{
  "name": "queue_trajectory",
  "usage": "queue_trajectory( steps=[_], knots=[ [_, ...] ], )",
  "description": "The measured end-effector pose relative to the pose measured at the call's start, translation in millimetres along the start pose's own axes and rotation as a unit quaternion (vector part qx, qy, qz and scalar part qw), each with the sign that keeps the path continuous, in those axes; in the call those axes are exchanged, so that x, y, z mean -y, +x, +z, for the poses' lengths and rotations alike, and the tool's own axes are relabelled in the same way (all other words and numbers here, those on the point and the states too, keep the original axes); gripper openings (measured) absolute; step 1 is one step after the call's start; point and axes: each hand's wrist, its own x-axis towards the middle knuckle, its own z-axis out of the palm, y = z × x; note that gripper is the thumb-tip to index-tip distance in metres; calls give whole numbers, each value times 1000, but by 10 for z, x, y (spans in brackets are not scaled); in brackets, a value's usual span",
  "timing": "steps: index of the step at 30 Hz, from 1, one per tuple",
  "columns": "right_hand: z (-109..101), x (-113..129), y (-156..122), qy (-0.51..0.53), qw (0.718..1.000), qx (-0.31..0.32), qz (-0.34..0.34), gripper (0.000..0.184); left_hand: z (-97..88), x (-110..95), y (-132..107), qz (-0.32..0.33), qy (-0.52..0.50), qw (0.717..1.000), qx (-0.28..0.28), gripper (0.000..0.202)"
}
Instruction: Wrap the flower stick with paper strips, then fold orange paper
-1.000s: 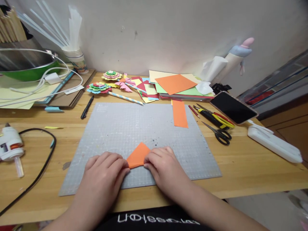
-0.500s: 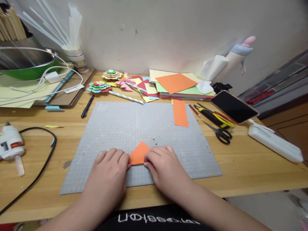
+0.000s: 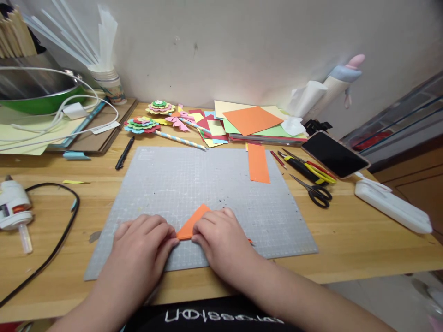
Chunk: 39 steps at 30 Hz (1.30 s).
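Observation:
A folded piece of orange paper (image 3: 194, 222) lies on the grey cutting mat (image 3: 180, 175), its pointed top facing away from me and its folded edge towards me. My left hand (image 3: 147, 246) pinches the paper's left corner between thumb and fingers. Further along the same near edge, my right hand (image 3: 221, 237) has its thumb and fingers closed on the paper and covers most of its right half. A small orange tip pokes out to the right of my right hand.
An orange paper strip (image 3: 259, 162) lies at the mat's back right. Scissors (image 3: 313, 191), pliers (image 3: 304, 168) and a phone (image 3: 335, 154) sit on the right. Paper flowers (image 3: 142, 125) lie behind the mat. A glue gun (image 3: 15, 205) with a black cord is at left, a pen (image 3: 125, 153) nearer the mat.
Both hands have shifted left along the paper's near edge. More of the left corner now shows, and the orange tip has appeared beyond my right hand.

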Motion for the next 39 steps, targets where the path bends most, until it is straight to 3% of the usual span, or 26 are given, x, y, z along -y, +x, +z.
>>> queue_trajectory(
  steps=[10, 21, 29, 35, 39],
  knots=[
    [-13, -12, -5, 16, 1000, -4, 8, 8, -20, -21, 104, -2, 7, 999, 36, 17],
    [-88, -297, -411, 10, 992, -116, 38, 14, -60, 6, 113, -5, -19, 998, 68, 17],
    [-98, -325, -400, 27, 996, -85, 30, 11, 72, -238, 171, 49, -30, 998, 29, 18],
    [-112, -301, -428, 18, 993, -89, 71, 12, 110, -264, 155, 56, 5, 998, 10, 20],
    [-177, -293, -342, -11, 996, -42, 83, 13, 88, -292, 202, 60, 51, 997, 15, 21]
  ],
)
